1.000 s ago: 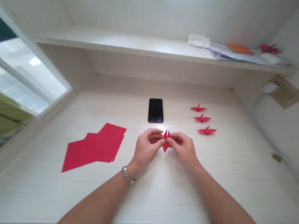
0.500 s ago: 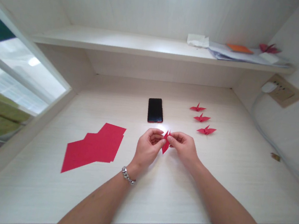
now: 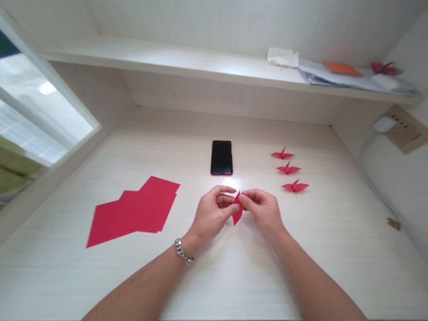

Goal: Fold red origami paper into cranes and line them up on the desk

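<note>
Folded red paper (image 3: 237, 216), pinched by left fingers (image 3: 225, 189) and right fingers (image 3: 252, 193), lower tip (image 3: 235, 222) jutting below them

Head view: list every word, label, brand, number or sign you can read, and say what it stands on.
No text can be read.
Held paper, sheets, cranes: none shows.
Phone: dark screen, none shows.
Shelf papers, socket: any print is too small or blurred to read.

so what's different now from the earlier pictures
The folded red paper has shifted slightly toward the person between the left hand and right hand. Both hands still hold it; nothing was let go. The phone, three red paper birds and flat red sheets stayed put.
</note>
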Motion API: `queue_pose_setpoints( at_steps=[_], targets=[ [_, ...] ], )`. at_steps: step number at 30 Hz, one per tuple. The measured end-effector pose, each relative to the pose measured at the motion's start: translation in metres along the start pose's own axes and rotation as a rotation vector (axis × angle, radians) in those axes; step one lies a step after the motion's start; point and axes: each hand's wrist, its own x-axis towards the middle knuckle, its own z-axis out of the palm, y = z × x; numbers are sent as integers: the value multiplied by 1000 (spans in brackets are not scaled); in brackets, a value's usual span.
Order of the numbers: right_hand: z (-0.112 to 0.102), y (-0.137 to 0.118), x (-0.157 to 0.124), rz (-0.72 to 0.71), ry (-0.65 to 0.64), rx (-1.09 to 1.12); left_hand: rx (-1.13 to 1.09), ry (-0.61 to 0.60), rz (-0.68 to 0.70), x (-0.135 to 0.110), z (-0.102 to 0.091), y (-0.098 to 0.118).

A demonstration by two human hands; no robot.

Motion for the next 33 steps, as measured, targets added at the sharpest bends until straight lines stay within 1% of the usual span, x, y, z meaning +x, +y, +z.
queue_pose_setpoints(
  at_steps=[4, 10, 16, 22, 26, 28, 30, 33],
  targets=[
    [-1, -2, 0, -5, 32, -39, -28, -20, -34, 0, 0, 0],
    [-9, -6, 2, 48, -69, -9, -10, -64, -79, -1, -1, 0],
    [-12, -6, 3, 35, -50, -43, 0, -105, -92, 0, -2, -1],
    [-13, -9, 3, 50, -69, -21, -16, -138, -110, 0, -2, 0],
    [-14, -10, 3, 24, -57, -40, -10, -124, -119, -1, -1, 1],
    [-15, -10, 4, 33, -97, -74, 4, -96, -110, 0, -1, 2],
    [-17, -10, 4, 21, -148, -163, 15, -79, -103, 0, -1, 2],
    [-19, -8, 5, -15, -185, -306, 35, -76, -95, 0, -1, 2]
  ],
)
